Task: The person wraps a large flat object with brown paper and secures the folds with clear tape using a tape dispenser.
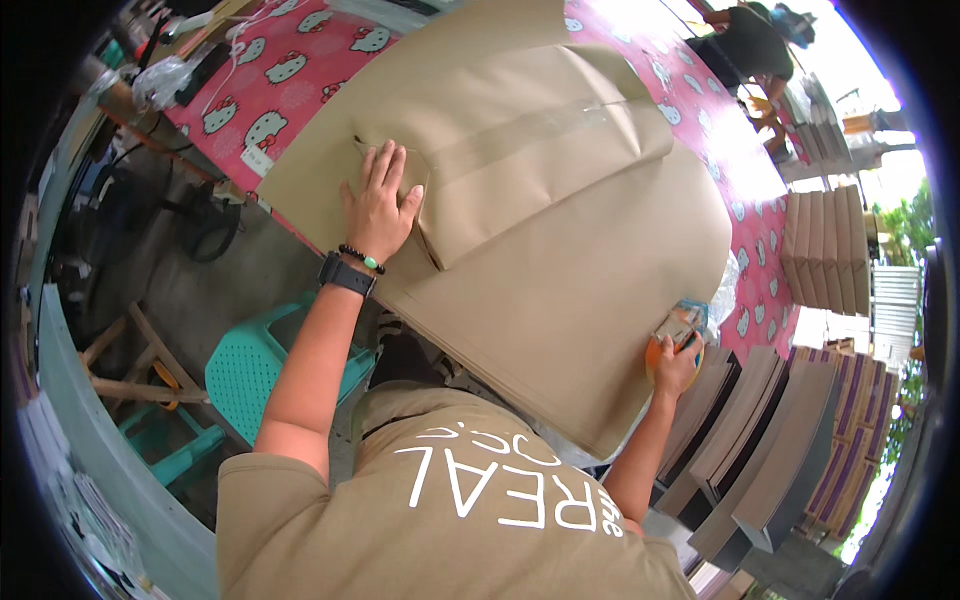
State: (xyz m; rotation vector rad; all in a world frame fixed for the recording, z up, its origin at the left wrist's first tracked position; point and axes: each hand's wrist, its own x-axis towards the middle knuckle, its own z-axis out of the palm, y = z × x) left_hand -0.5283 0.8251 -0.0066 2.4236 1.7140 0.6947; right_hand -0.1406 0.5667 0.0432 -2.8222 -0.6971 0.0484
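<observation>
A wrapped brown paper parcel lies on a broad stack of brown kraft paper sheets. A strip of clear tape runs along the parcel's top. My left hand rests flat on the parcel's left end, fingers stretched out, over a folded flap. To the right, near the edge of the sheets, my right hand grips a tape dispenser with orange and blue parts. The fingers wrap round it, hiding part of its body.
A pink patterned cloth covers the table. Left of me stands a green plastic stool. Stacked boards and cartons stand at right. Beyond the table, a person bends over brown stacks.
</observation>
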